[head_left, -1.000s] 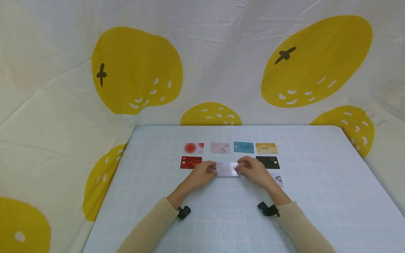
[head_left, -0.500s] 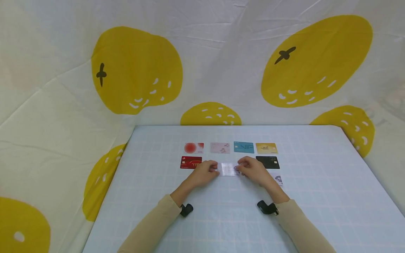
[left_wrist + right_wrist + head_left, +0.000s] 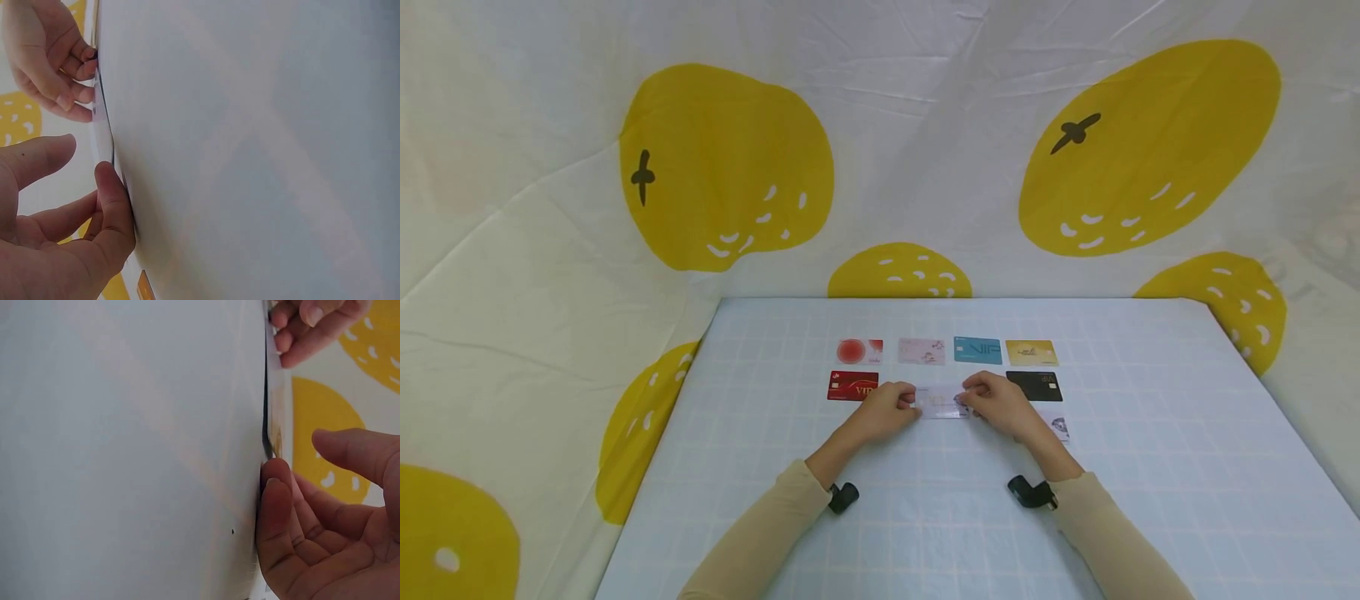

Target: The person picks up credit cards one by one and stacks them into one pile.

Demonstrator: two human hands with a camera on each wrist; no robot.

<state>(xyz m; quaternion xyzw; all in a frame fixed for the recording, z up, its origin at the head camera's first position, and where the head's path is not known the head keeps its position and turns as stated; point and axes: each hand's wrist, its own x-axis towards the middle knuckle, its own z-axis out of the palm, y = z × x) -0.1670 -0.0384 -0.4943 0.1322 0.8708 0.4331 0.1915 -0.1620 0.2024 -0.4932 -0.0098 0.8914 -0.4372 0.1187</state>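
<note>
In the head view both hands meet at a pale lilac plastic card (image 3: 942, 402) in the middle of the lower rows. My left hand (image 3: 886, 411) holds its left end with curled fingers. At the right end my right hand (image 3: 1002, 406) grips it, its fingertips covering part of a small dark print. Seen edge-on in the left wrist view, the card (image 3: 102, 122) lies close along the tabletop; whether it is slightly raised is unclear. The right wrist view shows curled fingers (image 3: 275, 506) against the card's end, with another digit held apart.
A red VIP card (image 3: 852, 385) lies by the left hand, a black card (image 3: 1037, 385) and a partly covered white card (image 3: 1059, 425) by the right. Behind are a red-circle card (image 3: 860, 352), pink card (image 3: 921, 351), teal card (image 3: 978, 350) and gold card (image 3: 1032, 352).
The lilac card and my left hand have shifted slightly to the right, and the card's bright glare has faded. My right hand has hardly moved; the other cards lie as before.
</note>
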